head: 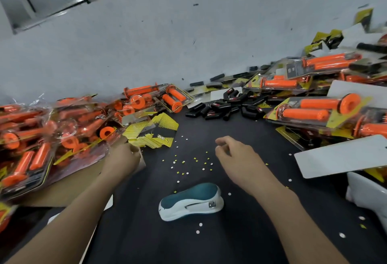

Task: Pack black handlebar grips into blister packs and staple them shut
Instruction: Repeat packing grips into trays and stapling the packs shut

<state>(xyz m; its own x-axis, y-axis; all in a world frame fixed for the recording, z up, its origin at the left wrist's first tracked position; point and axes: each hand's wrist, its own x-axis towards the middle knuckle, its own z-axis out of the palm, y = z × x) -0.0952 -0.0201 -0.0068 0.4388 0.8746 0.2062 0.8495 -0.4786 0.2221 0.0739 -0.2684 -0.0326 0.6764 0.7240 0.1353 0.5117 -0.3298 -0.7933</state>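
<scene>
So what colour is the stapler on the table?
The stapler is teal on top and white underneath; the head view shows it.

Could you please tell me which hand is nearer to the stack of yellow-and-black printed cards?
Left. The left hand is at the left edge of the stack of yellow-and-black printed cards, touching it; the right hand hovers apart to its right, holding nothing.

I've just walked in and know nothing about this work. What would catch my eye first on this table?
Bright orange grips in clear packs are heaped on the left, with a second heap on the right, vivid against the dark table. A pile of black grips lies at the far middle, and a teal-and-white stapler sits in the near middle.
</scene>
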